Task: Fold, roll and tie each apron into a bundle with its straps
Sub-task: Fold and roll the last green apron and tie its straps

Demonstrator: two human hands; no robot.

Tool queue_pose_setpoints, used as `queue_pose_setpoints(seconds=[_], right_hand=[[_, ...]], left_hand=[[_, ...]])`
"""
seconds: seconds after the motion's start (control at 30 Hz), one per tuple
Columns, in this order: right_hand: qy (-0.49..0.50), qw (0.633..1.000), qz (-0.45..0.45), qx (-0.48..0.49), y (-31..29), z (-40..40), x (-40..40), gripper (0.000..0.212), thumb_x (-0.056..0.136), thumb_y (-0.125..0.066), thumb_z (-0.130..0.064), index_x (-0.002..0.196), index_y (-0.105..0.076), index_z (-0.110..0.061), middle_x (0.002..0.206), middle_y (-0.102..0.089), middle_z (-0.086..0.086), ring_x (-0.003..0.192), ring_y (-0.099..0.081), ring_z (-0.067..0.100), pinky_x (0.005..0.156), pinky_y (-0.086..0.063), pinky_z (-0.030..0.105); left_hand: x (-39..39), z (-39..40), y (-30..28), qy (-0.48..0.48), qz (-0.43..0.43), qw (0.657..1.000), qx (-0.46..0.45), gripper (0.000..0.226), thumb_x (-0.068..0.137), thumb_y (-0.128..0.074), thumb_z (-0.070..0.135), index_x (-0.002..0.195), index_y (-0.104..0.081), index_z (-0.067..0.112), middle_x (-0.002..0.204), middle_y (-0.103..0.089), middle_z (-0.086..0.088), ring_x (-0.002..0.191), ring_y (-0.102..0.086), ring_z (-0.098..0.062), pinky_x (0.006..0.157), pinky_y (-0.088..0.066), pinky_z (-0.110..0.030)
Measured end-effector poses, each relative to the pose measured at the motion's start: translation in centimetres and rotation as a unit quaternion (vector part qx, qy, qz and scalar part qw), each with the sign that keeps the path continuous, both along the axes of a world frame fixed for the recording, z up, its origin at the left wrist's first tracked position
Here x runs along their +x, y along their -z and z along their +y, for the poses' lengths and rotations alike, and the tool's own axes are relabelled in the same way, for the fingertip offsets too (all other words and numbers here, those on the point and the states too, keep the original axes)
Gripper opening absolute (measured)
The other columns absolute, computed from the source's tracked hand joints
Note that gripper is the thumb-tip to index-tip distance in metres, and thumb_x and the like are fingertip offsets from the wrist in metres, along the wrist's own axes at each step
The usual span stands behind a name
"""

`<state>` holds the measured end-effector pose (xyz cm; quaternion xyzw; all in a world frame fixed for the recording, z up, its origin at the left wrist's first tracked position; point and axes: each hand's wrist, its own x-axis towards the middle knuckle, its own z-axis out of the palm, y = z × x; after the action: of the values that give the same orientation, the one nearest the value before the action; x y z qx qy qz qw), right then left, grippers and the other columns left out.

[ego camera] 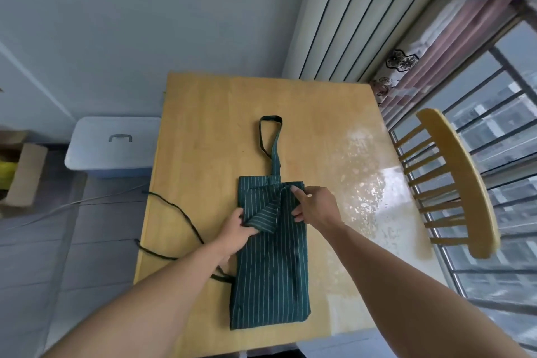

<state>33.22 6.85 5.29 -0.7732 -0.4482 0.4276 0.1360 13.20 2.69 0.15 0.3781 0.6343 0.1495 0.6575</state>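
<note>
Apron [270,270] lies folded lengthwise mid-table; left hand [236,231] pinches a flap corner, right hand [315,206] pinches its edge. Rolling, tying outstanding.

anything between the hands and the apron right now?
Nothing visible. The left hand pinches a folded corner flap of the striped apron, and the right hand touches its upper right edge on the wooden table.
</note>
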Motion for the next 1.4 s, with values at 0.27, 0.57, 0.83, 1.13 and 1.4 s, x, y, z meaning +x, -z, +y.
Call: queue_pose_setpoints(seconds=[0.27, 0.57, 0.83, 1.13, 1.4], right_hand=[[-0.024, 0.999, 0.014, -0.03, 5.2, 3.2, 0.0, 0.04, 0.104, -0.049, -0.043, 0.129, -0.064, -0.015, 0.089, -0.075, -0.009, 0.078, -0.074, 0.016, 0.08, -0.062, 0.046], [0.008, 0.997, 0.08, -0.015, 7.2, 4.6, -0.1, 0.041, 0.105, -0.049, -0.043, 0.132, -0.061, -0.015, 0.103, -0.075, -0.004, 0.089, -0.073, 0.015, 0.084, -0.062, 0.044], [-0.162, 0.982, 0.096, -0.006, 6.2, 2.1, -0.2, 0.077, 0.106, -0.051, -0.027, 0.163, 0.0, -0.034, 0.165, -0.029, -0.007, 0.147, -0.039, 0.02, 0.108, -0.042, 0.03], [-0.604, 0.773, -0.171, 0.096, 7.6, -12.6, 1.2, 0.091, 0.088, -0.043, -0.073, 0.161, -0.01, -0.032, 0.168, -0.021, 0.004, 0.154, -0.019, 0.024, 0.126, -0.015, 0.051], [-0.537, 0.801, -0.238, 0.12, 10.0, -15.8, 0.6, 0.084, 0.075, -0.064, -0.025, 0.155, -0.038, -0.025, 0.161, -0.038, 0.001, 0.15, -0.031, 0.022, 0.12, -0.028, 0.045]], left_hand=[[0.9, 3.8, 1.7, -0.116, 0.046, 0.992, -0.029, 0.055, 0.107, -0.037, 0.049, 0.146, -0.048, 0.011, 0.149, -0.05, -0.007, 0.139, -0.046, -0.027, 0.119, -0.029, -0.044], [0.6, 5.4, 3.9, -0.133, 0.098, 0.986, 0.015, 0.062, 0.109, -0.039, 0.038, 0.161, -0.019, 0.01, 0.168, -0.022, -0.007, 0.154, -0.022, -0.026, 0.123, -0.021, -0.041], [0.6, 7.1, 4.6, -0.117, 0.149, 0.982, 0.024, 0.058, 0.111, -0.03, 0.036, 0.163, -0.011, 0.016, 0.169, -0.017, -0.004, 0.155, -0.018, -0.027, 0.124, -0.019, -0.046], [-0.2, 9.0, 4.0, -0.047, 0.171, 0.984, 0.009, 0.088, 0.096, -0.069, 0.033, 0.161, -0.013, 0.014, 0.165, -0.027, -0.01, 0.143, -0.041, -0.032, 0.113, -0.041, -0.042], [-1.8, 2.8, 2.2, 0.272, 0.208, 0.878, 0.334, 0.016, 0.096, -0.065, 0.04, 0.106, -0.067, 0.028, 0.103, -0.062, 0.013, 0.092, -0.06, -0.004, 0.088, -0.055, -0.033]])
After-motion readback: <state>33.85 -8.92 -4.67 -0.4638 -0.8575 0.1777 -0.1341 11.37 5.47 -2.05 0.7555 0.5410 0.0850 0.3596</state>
